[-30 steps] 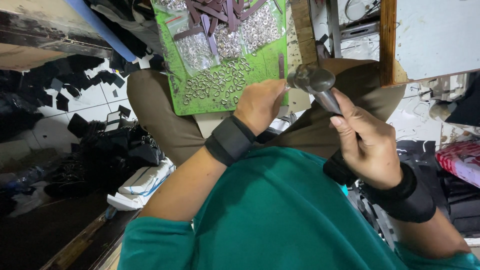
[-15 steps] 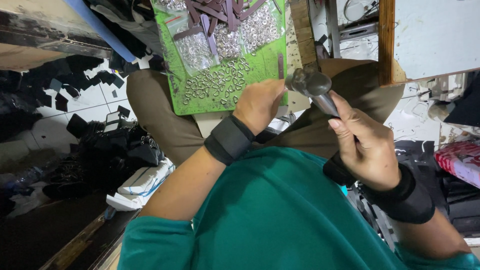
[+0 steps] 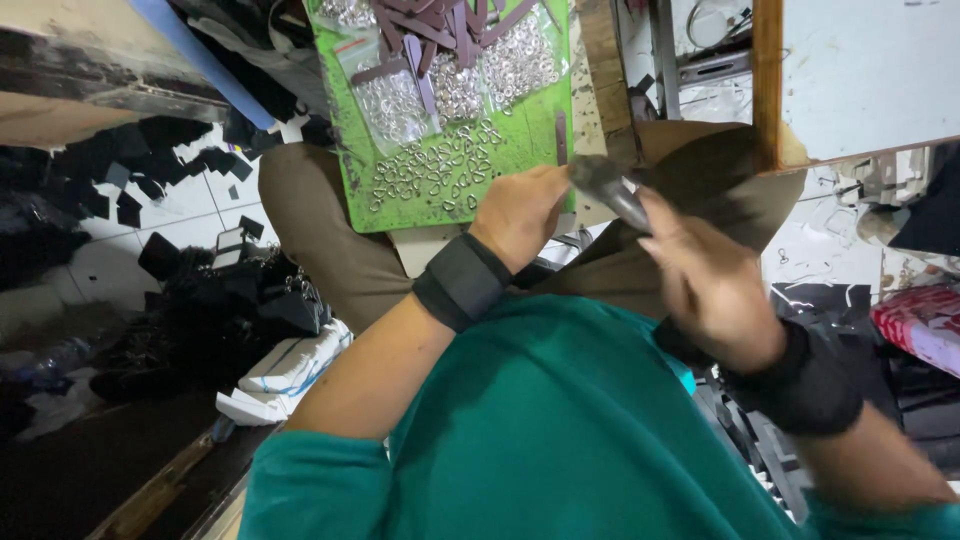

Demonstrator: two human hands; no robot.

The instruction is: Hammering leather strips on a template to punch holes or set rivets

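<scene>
My right hand grips the handle of a metal hammer, blurred by motion, its head low beside my left hand. My left hand is closed at the near right corner of a green cutting mat, pinching something small that I cannot make out. Loose silver D-rings lie on the mat just left of that hand. Farther up the mat are clear bags of metal rings and dark brown leather strips. Both wrists wear black bands.
The mat rests on a board across my lap. A wooden-framed white panel stands at the upper right. Black scraps and straps cover the tiled floor at left, beside a folded white sack. A red patterned cloth lies at the right.
The hammer has swung down and left toward my left hand and is now blurred. My right hand dropped with it. My left hand stayed in place on the mat's corner.
</scene>
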